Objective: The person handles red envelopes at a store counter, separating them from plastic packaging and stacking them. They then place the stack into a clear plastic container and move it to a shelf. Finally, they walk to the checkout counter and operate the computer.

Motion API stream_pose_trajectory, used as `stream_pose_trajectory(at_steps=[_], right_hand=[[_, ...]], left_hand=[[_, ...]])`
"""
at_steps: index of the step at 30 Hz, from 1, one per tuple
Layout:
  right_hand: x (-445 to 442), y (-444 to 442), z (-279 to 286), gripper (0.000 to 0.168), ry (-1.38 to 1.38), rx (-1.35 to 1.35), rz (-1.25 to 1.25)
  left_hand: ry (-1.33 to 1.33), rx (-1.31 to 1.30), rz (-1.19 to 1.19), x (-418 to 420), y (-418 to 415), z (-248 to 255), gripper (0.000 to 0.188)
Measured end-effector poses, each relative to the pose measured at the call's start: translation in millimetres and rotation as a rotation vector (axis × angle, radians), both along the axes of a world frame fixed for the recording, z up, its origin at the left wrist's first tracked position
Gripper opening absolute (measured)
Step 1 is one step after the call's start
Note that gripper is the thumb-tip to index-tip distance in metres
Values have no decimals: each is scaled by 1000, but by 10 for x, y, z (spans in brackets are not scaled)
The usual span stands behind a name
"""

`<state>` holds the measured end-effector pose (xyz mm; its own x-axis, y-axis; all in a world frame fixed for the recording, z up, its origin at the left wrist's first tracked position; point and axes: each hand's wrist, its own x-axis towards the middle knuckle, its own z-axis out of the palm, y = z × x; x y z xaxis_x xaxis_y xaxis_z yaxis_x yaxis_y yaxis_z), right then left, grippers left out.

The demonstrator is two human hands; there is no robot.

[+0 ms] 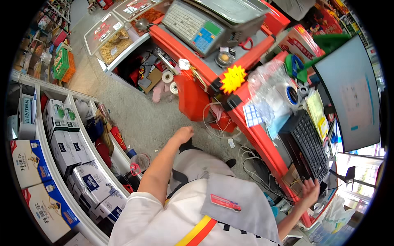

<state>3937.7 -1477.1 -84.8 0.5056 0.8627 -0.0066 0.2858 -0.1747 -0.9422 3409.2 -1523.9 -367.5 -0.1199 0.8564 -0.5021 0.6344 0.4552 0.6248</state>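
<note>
My left hand (183, 134) hangs above the grey floor, in front of my legs. Its fingers are curled and its palm is hidden, so I cannot tell if anything is in it. On the other side, my right hand (310, 192) is at the red-edged counter, by the near end of a black keyboard (309, 143). Its fingers are a little apart and I see nothing held in them. Whether they touch the keyboard cannot be made out. A small black object (322, 188) lies just beyond the fingers. Behind the keyboard stands a lit monitor (351, 95).
Shelves (50, 135) with boxed goods curve along my left. An open drawer (123, 77) juts out under the counter with the weighing scale (197, 27). Loose cables (255, 166) hang below the counter edge. Red plastic bags (192, 97) hang ahead. Clear food bins (114, 46) stand further off.
</note>
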Motion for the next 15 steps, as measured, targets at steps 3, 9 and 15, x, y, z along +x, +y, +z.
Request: stream_pose_trajectory(at_steps=[3, 9, 15], right_hand=[[-1247, 175, -122, 49, 63, -140, 126], [-2515, 310, -113, 30, -168, -199, 583], [-2953, 478, -161, 25, -572, -202, 783]], left_hand=[[-101, 81, 19, -381, -32, -18, 24], [9, -192, 76, -1330, -1253, -726, 26], [-7, -388, 312, -1827, -2201, -847, 32]])
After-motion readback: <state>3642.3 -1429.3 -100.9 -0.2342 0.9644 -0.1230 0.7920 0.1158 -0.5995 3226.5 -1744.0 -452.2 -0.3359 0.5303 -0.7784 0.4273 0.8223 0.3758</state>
